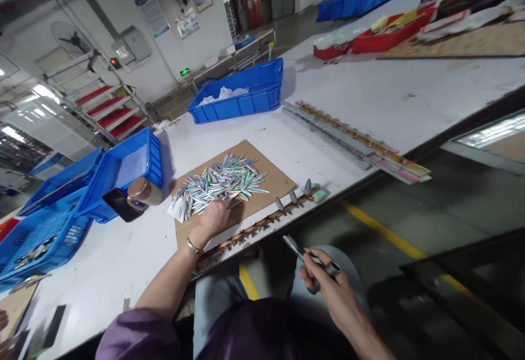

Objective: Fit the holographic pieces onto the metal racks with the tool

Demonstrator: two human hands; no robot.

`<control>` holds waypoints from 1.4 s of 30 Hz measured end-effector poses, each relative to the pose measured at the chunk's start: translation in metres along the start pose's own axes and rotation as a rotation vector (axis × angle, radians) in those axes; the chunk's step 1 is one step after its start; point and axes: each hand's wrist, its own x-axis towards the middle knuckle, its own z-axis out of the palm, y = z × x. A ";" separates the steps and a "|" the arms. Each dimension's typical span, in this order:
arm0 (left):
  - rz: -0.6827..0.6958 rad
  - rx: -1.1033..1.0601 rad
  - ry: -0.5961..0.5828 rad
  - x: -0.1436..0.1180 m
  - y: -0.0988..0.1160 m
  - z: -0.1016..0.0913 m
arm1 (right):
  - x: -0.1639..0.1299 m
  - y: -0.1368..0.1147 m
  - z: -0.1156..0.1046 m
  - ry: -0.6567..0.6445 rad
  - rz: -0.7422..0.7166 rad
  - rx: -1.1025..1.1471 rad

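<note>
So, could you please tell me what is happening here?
A person's left hand is at a heap of shiny silver slivers on a brown cardboard sheet; whether it grips one is unclear. The right hand holds a grey metal plier-like tool beyond the white table. Three grey leaf-shaped pieces stand along a narrow brown strip at its edge.

Left hand outstretched, right hand curled (nearer)

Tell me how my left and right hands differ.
The left hand is at the near side of the silvery pile; the right hand grips a metal hand tool. The left is over the table; the right is off its near edge. The left has a wrist bracelet; the right shows none. Both are ungloved.
</note>
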 end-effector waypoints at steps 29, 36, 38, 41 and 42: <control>0.102 -0.552 -0.009 -0.008 0.068 0.044 | 0.020 -0.014 0.021 -0.430 0.501 0.816; 0.163 -0.503 -0.004 -0.008 0.068 0.043 | 0.011 -0.019 0.034 -0.078 -0.253 -0.184; 0.186 -0.476 -0.006 -0.008 0.070 0.042 | 0.010 -0.017 0.029 -0.011 -0.557 -0.620; 0.215 -0.433 -0.028 -0.005 0.074 0.038 | 0.010 -0.013 0.021 0.033 -0.750 -0.910; 0.229 -0.415 -0.040 -0.004 0.075 0.036 | 0.011 -0.012 0.020 0.031 -0.752 -0.921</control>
